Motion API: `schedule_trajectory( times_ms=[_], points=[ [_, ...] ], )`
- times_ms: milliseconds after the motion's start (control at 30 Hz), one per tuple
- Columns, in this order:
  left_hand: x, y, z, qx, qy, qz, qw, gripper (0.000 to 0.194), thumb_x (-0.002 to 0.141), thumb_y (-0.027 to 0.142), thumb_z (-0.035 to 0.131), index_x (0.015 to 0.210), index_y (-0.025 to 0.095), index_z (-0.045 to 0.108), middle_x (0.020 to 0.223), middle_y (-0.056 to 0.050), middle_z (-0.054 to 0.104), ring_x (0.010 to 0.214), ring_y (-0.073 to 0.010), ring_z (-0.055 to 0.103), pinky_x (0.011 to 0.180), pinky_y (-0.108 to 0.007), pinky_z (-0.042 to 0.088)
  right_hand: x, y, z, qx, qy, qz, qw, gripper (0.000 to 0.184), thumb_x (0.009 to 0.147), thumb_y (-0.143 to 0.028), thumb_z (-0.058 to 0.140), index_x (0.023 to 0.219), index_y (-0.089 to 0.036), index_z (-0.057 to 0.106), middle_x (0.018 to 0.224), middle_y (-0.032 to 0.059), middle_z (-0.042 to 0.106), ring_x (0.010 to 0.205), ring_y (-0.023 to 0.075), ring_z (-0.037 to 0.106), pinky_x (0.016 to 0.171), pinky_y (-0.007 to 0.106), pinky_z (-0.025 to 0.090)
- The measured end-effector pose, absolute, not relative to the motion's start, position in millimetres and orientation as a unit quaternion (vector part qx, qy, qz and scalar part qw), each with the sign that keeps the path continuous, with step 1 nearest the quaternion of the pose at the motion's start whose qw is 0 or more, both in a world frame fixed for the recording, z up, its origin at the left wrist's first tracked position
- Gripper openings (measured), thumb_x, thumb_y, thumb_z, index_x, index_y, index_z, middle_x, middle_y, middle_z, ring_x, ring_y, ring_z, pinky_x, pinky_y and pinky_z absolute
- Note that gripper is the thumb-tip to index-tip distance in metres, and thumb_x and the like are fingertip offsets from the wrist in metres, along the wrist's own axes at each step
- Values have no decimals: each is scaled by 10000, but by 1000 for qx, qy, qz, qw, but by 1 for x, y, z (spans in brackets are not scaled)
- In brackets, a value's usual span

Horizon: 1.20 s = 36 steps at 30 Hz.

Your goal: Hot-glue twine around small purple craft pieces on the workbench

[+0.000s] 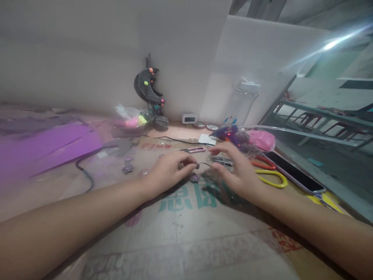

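My left hand (169, 171) pinches a small dark piece (197, 166); at its three o'clock, my right hand (240, 177) gapes, thumb and forefinger apart.

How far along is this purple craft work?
Looks done: the purple pieces lying on the cardboard. In hand: a small dark bit, pinched by the left hand, a thin wire reaching toward the right hand. Left: probably finishing that bit; how many more, I cannot tell.

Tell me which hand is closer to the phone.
Right. The right hand is beside the yellow handle, which lies between it and the phone; the left hand is farther off, beyond the right.
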State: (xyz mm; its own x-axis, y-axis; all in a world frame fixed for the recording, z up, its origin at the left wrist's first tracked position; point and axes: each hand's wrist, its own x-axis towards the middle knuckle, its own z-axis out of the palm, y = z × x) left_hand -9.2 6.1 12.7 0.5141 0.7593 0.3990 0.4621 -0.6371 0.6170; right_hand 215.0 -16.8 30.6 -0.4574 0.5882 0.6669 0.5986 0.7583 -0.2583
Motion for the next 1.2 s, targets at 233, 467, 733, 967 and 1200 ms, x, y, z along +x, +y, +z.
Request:
schedule_trajectory(
  times_ms=[233, 467, 733, 967, 1200],
  points=[
    [-9, 6, 13, 841, 358, 341, 220, 179, 890, 311, 527, 897, 209, 674, 866, -8, 690, 817, -164, 611, 736, -270, 442, 213, -7, 17, -324, -876, -29, 356, 376, 870, -311, 618, 1214, -208, 503, 1048, 84, 650, 1012, 243, 577, 907, 420, 440],
    [-9, 5, 10, 853, 326, 349, 212, 164, 898, 294, 528, 898, 208, 667, 869, 5, 684, 820, -145, 612, 756, -254, 438, 211, -8, 16, -328, -889, -55, 314, 285, 884, -262, 603, 1155, -179, 572, 877, 61, 661, 876, 215, 576, 833, 380, 444],
    [-9, 5, 12, 854, 334, 340, 208, 165, 895, 285, 534, 938, 206, 672, 893, -1, 691, 840, -151, 612, 762, -261, 434, 212, -8, 17, -301, -890, -67, 336, 145, 916, -187, 531, 1001, -179, 647, 809, 68, 635, 795, 189, 570, 732, 326, 469],
    [-8, 5, 11, 848, 343, 341, 215, 167, 888, 304, 542, 930, 211, 674, 890, 2, 696, 835, -156, 617, 756, -267, 441, 214, -8, 16, -259, -897, -109, 341, 184, 905, -170, 545, 1050, -200, 653, 760, 51, 632, 783, 190, 566, 735, 336, 464],
    [-8, 3, 14, 843, 348, 343, 225, 169, 888, 304, 538, 903, 203, 672, 867, 1, 696, 820, -153, 616, 742, -261, 443, 213, -7, 18, -244, -897, -119, 349, 153, 883, -148, 567, 987, -190, 672, 742, 45, 642, 756, 176, 566, 727, 332, 458]
  ],
)
